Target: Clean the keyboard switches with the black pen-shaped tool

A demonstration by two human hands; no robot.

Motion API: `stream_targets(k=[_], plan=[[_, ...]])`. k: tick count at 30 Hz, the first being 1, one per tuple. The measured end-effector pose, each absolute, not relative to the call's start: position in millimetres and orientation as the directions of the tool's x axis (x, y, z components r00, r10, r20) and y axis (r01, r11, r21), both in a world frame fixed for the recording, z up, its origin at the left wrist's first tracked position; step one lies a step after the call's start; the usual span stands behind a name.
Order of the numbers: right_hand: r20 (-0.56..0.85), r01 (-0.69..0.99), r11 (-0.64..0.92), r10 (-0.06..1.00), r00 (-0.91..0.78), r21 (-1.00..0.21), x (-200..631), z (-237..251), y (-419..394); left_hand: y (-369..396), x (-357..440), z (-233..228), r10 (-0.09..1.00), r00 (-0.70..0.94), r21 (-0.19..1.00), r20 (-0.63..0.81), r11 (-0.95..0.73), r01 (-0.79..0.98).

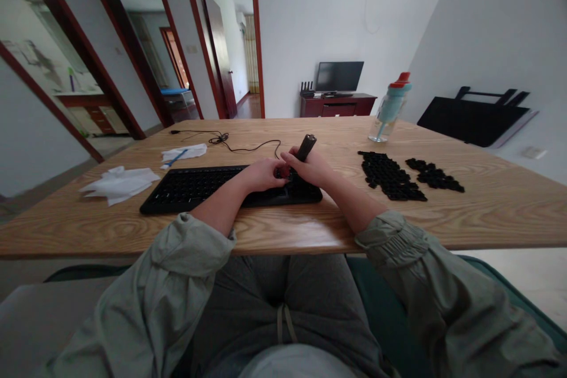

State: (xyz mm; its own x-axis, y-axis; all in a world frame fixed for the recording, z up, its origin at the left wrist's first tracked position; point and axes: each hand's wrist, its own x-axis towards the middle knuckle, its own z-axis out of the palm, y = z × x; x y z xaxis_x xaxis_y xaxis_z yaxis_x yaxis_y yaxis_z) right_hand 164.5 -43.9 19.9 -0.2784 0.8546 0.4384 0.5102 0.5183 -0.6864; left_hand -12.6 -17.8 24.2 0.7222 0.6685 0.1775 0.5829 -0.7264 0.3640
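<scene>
A black keyboard [195, 186] lies on the wooden table in front of me. My right hand [312, 168] is closed around a dark cylindrical tool [306, 146] over the keyboard's right part, its round end pointing up and away. A small dark red piece [282, 172] shows between my hands, at the tool's lower end; whether it belongs to the tool, I cannot tell. Beside it, my left hand [264, 174] rests on the keyboard with its fingers bent and pinched together near the red piece. What those fingertips hold is hidden.
Loose black keycaps lie in a larger group [390, 177] and a smaller group [434, 176] on the right. White tissues [119, 183] and a blue thin-handled brush-like item [176, 157] lie left. A cable [248, 148] runs behind the keyboard. A water bottle [390, 109] stands back right.
</scene>
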Motion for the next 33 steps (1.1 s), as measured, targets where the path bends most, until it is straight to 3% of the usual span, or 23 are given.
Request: stream_targets(k=[7, 12, 18, 22, 26, 33], plan=[[0.435, 0.556, 0.58, 0.815, -0.383, -0.596, 147, 28, -38, -11, -17, 15, 0.676, 0.706, 0.431, 0.21, -0.712, 0.554], [0.466, 0.513, 0.603, 0.798, -0.382, -0.611, 147, 25, -36, -13, -15, 13, 0.687, 0.702, 0.416, 0.19, -0.704, 0.576], [0.434, 0.473, 0.557, 0.83, -0.35, -0.683, 154, 21, -38, -15, -13, 16, 0.637, 0.721, 0.417, 0.273, -0.753, 0.508], [0.445, 0.427, 0.579, 0.812, -0.377, -0.695, 165, 27, -40, -15, -13, 18, 0.677, 0.711, 0.383, 0.19, -0.718, 0.581], [0.523, 0.339, 0.587, 0.809, -0.268, -0.735, 161, 32, -39, -15, -13, 19, 0.681, 0.707, 0.403, 0.189, -0.711, 0.577], [0.428, 0.206, 0.461, 0.884, -0.188, -0.863, 144, 32, -34, -14, -13, 18, 0.685, 0.701, 0.455, 0.198, -0.698, 0.553]])
